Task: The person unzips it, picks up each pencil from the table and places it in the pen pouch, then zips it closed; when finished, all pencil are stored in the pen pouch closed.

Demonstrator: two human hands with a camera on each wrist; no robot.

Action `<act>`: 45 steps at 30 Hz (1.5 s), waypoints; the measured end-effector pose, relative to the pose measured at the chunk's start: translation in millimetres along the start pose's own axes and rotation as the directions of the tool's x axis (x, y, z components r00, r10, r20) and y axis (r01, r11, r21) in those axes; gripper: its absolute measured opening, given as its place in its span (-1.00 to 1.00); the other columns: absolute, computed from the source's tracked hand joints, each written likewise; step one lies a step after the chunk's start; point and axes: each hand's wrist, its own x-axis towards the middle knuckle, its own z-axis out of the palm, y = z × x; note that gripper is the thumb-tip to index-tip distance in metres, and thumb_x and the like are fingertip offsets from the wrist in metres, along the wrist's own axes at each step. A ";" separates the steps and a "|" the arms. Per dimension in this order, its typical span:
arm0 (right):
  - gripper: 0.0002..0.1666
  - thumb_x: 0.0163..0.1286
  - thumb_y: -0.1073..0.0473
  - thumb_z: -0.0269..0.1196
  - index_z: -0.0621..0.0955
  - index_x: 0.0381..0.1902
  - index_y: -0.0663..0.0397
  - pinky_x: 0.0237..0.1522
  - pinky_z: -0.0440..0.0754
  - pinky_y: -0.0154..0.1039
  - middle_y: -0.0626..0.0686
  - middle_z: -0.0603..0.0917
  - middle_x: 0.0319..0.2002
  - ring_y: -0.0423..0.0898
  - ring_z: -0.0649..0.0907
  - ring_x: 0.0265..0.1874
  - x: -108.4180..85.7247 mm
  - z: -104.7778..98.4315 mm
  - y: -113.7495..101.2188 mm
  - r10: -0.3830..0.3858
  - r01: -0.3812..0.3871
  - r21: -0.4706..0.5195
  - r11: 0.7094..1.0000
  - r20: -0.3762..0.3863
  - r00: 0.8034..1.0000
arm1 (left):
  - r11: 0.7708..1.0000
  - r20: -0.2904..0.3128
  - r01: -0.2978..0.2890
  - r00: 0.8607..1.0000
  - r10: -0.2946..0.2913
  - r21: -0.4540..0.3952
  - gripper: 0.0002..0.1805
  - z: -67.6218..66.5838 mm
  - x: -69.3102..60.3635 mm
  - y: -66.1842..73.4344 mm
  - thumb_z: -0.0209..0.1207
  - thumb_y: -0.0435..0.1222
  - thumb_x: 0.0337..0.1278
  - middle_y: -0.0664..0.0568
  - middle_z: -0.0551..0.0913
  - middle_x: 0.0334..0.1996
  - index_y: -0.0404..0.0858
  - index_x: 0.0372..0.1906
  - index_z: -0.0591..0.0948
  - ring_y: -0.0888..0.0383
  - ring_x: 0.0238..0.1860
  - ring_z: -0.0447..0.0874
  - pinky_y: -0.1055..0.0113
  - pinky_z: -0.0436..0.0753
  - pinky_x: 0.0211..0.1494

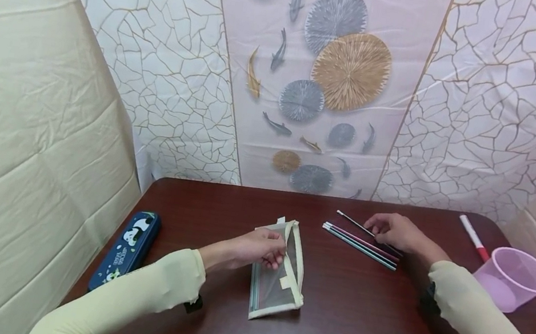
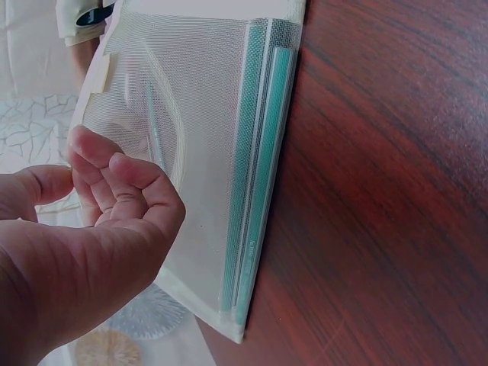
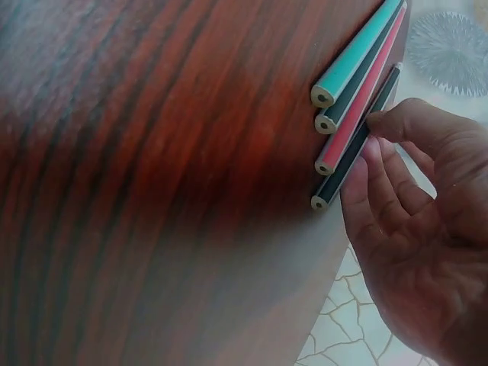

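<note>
My left hand [image 1: 263, 247] pinches the zippered edge of a cream mesh pencil pouch [image 1: 266, 291], holding its mouth apart. Teal pencils [image 2: 263, 152] show through the mesh along one side of the pouch. On the right, my right hand [image 1: 396, 231] has a black pencil [image 3: 343, 164] between thumb and fingers. Beside that pencil lie a pink pencil [image 3: 354, 107], a dark green pencil [image 3: 329, 120] and a teal pencil [image 3: 351, 61], their unsharpened ends fanned out on the table.
A dark blue panda pencil case [image 1: 128, 250] lies at the table's left edge. At the right stand a pink plastic cup [image 1: 510, 284] and, partly behind it, a red and white marker [image 1: 473, 235]. Patterned cloth [image 1: 313, 139] hangs behind the brown table [image 1: 337, 327].
</note>
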 end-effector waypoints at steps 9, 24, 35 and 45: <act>-0.68 0.33 0.36 0.38 0.72 0.03 0.11 -0.21 0.61 -0.19 0.06 0.70 -0.22 -0.07 0.66 -0.26 -1.0 -3.7 -1.5 -0.026 0.026 -0.013 1.000 0.042 0.999 | 1.000 -0.001 0.003 1.000 -0.003 0.005 -0.88 2.1 2.1 -2.0 0.03 -0.30 0.40 0.09 0.61 -0.45 -0.22 -0.23 0.57 0.26 -0.44 0.62 0.41 0.56 -0.26; -0.73 0.24 0.35 0.39 0.62 -0.13 0.03 -0.34 0.56 -0.17 0.07 0.68 -0.27 -0.01 0.60 -0.33 10.9 -7.1 -18.4 0.061 -0.044 -0.154 0.987 0.110 0.992 | 1.000 0.016 0.002 1.000 -0.002 0.006 -0.89 4.7 6.2 -4.8 0.03 -0.30 0.37 0.09 0.61 -0.45 -0.22 -0.24 0.54 0.28 -0.45 0.61 0.41 0.57 -0.28; -0.68 0.26 0.24 0.45 0.62 -0.06 0.02 -0.32 0.62 -0.10 0.11 0.76 -0.17 -0.01 0.66 -0.33 2.5 -5.3 -34.0 0.020 -0.019 -0.262 0.965 0.000 1.000 | 1.000 0.007 0.016 1.000 -0.016 0.024 -0.88 1.4 2.2 -1.6 0.02 -0.29 0.38 0.08 0.61 -0.45 -0.22 -0.23 0.55 0.27 -0.44 0.61 0.41 0.56 -0.28; -0.66 0.14 0.22 0.43 0.63 -0.10 0.03 -0.39 0.52 -0.20 -0.02 0.78 -0.31 -0.12 0.66 -0.42 -30.9 17.5 -85.9 -0.011 -0.004 -0.180 0.984 -0.087 0.996 | 1.000 -0.001 0.015 1.000 -0.015 0.020 -0.88 -0.9 -1.0 -0.7 0.02 -0.29 0.38 0.08 0.61 -0.45 -0.22 -0.23 0.55 0.27 -0.44 0.61 0.40 0.57 -0.28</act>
